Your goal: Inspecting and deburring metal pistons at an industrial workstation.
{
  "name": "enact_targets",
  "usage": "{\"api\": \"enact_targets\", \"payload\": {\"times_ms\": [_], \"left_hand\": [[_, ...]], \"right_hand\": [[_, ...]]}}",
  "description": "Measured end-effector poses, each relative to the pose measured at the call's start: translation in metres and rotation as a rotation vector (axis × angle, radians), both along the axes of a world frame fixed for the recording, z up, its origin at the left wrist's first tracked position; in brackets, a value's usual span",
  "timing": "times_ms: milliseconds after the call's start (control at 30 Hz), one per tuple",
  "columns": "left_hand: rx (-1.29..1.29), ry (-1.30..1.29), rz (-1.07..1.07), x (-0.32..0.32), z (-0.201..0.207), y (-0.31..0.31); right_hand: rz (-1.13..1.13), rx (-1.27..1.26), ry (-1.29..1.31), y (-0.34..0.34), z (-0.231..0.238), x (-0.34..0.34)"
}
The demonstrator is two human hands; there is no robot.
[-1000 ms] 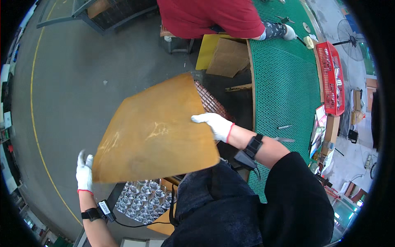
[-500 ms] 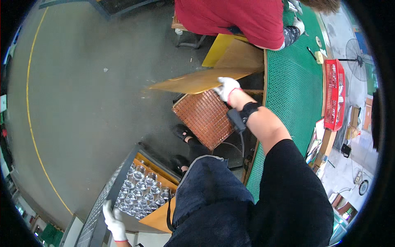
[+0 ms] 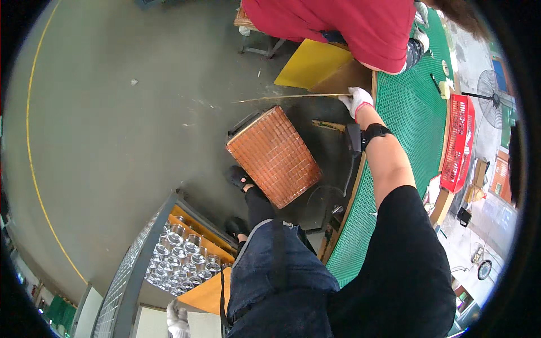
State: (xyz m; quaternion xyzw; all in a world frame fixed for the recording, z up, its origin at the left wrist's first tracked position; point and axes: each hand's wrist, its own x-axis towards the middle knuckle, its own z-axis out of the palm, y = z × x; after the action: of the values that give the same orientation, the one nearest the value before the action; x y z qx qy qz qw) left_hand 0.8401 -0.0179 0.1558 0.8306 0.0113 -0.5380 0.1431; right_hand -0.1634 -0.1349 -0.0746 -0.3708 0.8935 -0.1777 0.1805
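Note:
My right hand (image 3: 358, 101), in a white glove, grips the end of a thin brown cardboard sheet (image 3: 293, 97), which appears edge-on beside the green-topped table. Low at the left is my left hand (image 3: 178, 322), also gloved, with its fingers stretched out and nothing visible in them. It is nearest to a grey mesh-sided crate (image 3: 131, 265) holding rows of clear glass cups (image 3: 180, 256). An orange-brown cardboard sheet (image 3: 205, 294) lies at the crate's near side.
A woven-topped stool (image 3: 274, 158) stands before my feet. Yellow and brown sheets (image 3: 311, 63) lean by the table (image 3: 408, 124). A co-worker in a red shirt (image 3: 338, 25) sits beyond them. A red basket (image 3: 456, 143) lines the table's far edge.
My right hand has moved away and to the right with the sheet, which has turned edge-on. My left hand has dropped lower and shifted right, beside the crate.

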Motion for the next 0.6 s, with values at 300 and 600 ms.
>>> {"api": "enact_targets", "payload": {"times_ms": [300, 600], "left_hand": [[0.034, -0.056, -0.659, -0.137, 0.084, -0.075], [0.15, 0.0, -0.649, -0.111, 0.043, -0.076]], "right_hand": [[-1.048, -0.539, -1.384, -0.047, -0.064, 0.215], [-1.295, -0.464, -1.409, -0.067, -0.095, 0.223]]}}
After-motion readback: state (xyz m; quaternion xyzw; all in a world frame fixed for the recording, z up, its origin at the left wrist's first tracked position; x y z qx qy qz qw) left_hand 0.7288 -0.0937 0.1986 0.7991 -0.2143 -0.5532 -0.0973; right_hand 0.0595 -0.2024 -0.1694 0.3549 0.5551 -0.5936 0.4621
